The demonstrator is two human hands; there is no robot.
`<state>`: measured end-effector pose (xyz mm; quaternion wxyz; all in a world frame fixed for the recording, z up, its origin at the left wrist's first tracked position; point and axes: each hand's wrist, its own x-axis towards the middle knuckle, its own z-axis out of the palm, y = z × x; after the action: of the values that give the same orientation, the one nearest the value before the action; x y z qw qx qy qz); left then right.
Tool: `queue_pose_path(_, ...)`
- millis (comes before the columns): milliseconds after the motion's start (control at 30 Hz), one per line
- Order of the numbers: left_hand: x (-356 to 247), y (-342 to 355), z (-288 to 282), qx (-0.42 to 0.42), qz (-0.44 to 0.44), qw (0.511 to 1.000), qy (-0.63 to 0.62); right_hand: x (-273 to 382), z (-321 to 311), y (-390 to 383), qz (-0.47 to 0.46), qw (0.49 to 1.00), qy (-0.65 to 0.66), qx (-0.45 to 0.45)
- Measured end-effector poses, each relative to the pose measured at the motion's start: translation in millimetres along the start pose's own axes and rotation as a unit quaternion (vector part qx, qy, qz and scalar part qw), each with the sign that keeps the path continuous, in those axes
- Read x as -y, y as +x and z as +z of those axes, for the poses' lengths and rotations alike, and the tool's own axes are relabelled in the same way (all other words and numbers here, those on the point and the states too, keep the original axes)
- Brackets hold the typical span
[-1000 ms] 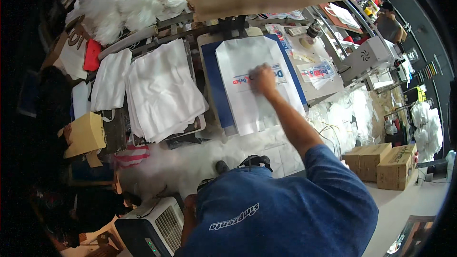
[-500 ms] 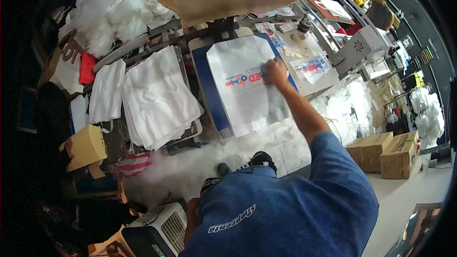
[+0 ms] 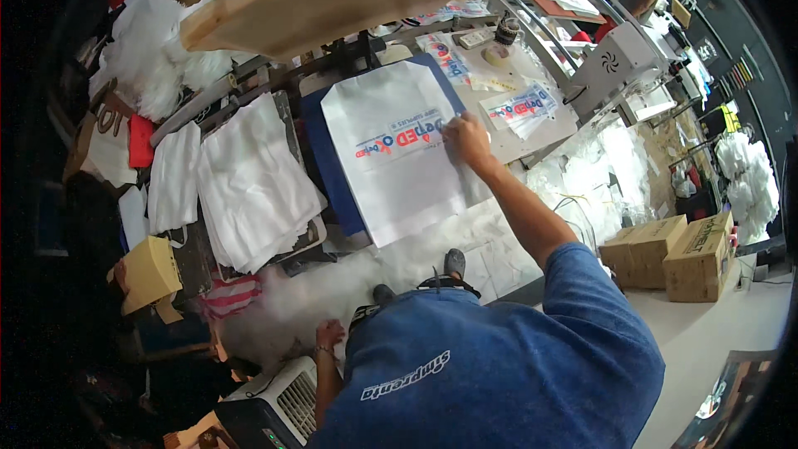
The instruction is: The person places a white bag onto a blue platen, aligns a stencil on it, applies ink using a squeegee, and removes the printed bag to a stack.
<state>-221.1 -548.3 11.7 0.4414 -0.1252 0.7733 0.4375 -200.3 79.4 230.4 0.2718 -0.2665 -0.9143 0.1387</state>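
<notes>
A white fabric bag or sheet (image 3: 407,191) lies flat over the blue pad (image 3: 332,175) of a press. Across its upper part runs a printed transfer film (image 3: 391,140) with red and blue lettering. My right hand (image 3: 468,140) rests at the right end of that lettering, fingers curled closed; what they pinch, if anything, is hidden. Down by my left side hangs my left hand (image 3: 330,334), loosely open with nothing seen in it, above the white and black appliance.
Left of the pad lies a stack of white fabric pieces (image 3: 249,191). A tan-covered upper board (image 3: 349,0) overhangs the far side. Spare printed films (image 3: 524,108) and a tape roll (image 3: 497,55) sit on the right tabletop. Cartons (image 3: 698,258) stand at right; an appliance (image 3: 287,403) is near my left.
The view has shifted, so the press and bag sit further left. My right hand remains at the lettering's right end, uncovering more of it. My left hand has come out from beside my body.
</notes>
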Motion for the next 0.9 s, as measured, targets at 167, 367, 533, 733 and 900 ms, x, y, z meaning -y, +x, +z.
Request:
queue_pose_path(167,-127,-21,41,-0.032,0.323,0.943,0.075,42,-16,-35,-0.113,0.99,0.078,0.018)
queue_pose_path(367,-352,-114,90,-0.077,0.492,0.866,0.039,10,-26,9,-0.033,0.999,0.019,-0.018)
queue_pose_path(533,-417,-75,138,-0.116,0.595,0.774,0.181,115,51,0,-0.17,0.971,0.16,0.047)
queue_pose_path(733,-406,-60,152,-0.223,0.551,0.778,0.202,98,62,68,-0.169,0.968,0.164,0.086)
queue_pose_path(900,-408,-58,150,-0.237,0.545,0.791,0.144,141,77,24,-0.255,0.948,0.183,0.047)
